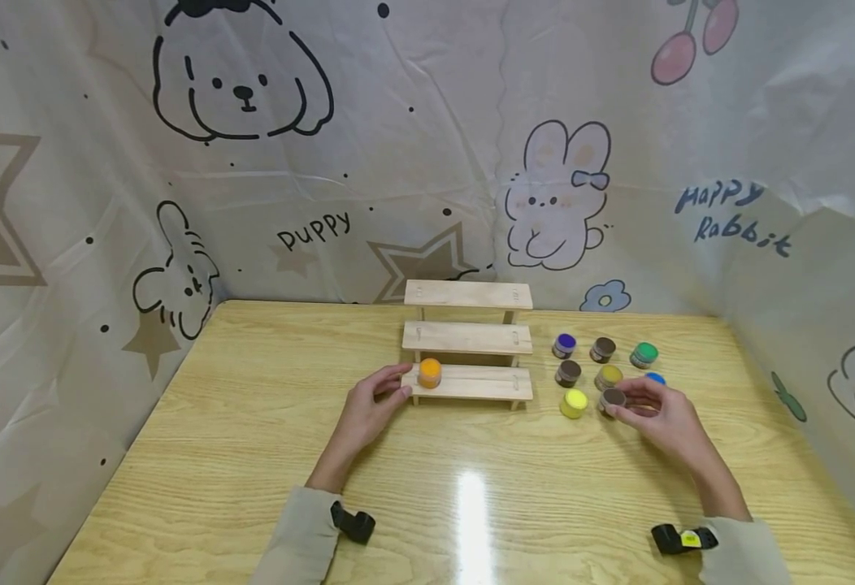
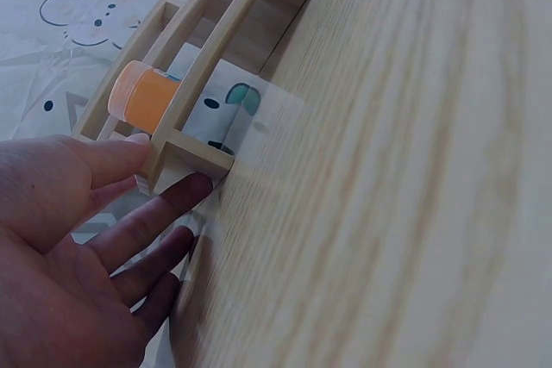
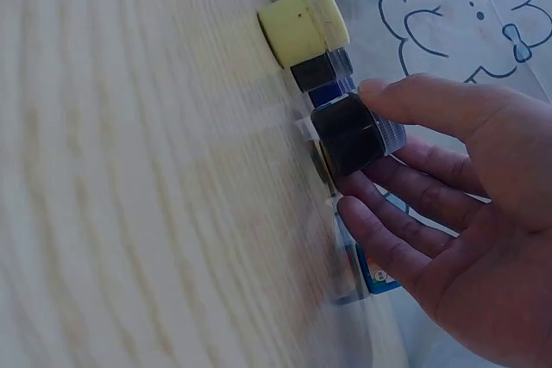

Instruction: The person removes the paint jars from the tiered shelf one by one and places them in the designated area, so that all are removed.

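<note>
A three-step wooden display stand (image 1: 471,386) stands near the back of the table. An orange-topped paint jar (image 1: 430,373) sits on the left of its lowest step, shown on its side in the left wrist view by the camera's angle. My left hand (image 1: 371,409) is at that step's left end, fingertips against the wood, fingers fairly straight. To the right, my right hand (image 1: 663,416) pinches a small dark-lidded paint jar (image 1: 613,400) between thumb and fingers. In the right wrist view, the held dark jar (image 3: 347,134) appears tilted, its far side hidden by fingers.
Around the right hand stand more paint jars: yellow (image 1: 574,403), mustard (image 1: 609,376), dark brown (image 1: 568,374), another dark brown (image 1: 603,350), purple (image 1: 564,345), green (image 1: 644,354) and a partly hidden blue one (image 1: 656,379). Printed cloth hangs behind the wooden table (image 1: 252,455).
</note>
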`<action>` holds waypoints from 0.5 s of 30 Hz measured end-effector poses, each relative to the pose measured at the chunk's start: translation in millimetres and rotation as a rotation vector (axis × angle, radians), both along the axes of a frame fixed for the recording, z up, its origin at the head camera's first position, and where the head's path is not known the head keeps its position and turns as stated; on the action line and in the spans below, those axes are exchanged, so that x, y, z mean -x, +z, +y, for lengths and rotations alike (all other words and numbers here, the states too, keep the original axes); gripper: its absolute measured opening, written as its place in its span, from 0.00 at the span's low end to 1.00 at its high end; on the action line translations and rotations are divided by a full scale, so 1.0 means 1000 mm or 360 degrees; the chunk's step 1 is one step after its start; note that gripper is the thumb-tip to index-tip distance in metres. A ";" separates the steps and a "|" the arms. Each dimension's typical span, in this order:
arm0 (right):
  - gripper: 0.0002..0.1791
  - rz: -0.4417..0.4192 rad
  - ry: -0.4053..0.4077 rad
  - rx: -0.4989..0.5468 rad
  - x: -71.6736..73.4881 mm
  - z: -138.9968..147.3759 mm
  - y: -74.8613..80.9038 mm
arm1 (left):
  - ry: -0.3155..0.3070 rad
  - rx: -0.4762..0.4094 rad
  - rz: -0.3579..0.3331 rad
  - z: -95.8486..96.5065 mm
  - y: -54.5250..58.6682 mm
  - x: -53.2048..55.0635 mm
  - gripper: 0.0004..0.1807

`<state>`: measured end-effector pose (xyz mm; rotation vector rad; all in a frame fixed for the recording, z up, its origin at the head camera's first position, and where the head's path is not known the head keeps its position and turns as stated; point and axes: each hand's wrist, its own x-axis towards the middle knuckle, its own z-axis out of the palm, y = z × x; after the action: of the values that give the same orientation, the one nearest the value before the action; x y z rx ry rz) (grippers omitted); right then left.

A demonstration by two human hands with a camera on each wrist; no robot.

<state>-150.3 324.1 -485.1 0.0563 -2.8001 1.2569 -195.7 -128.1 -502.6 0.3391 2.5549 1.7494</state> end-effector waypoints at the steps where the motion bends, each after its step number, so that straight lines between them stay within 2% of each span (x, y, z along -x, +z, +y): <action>1: 0.22 0.0001 0.0004 -0.0005 0.000 0.001 -0.001 | -0.0002 -0.0001 -0.0001 0.000 0.000 0.000 0.21; 15: 0.23 -0.0090 0.0067 0.0052 0.000 0.011 -0.003 | 0.0001 0.0004 0.0002 0.000 -0.001 0.000 0.21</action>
<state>-149.9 335.5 -488.1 0.0790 -2.8394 1.3339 -195.8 -127.7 -503.2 0.3393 2.5583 1.7464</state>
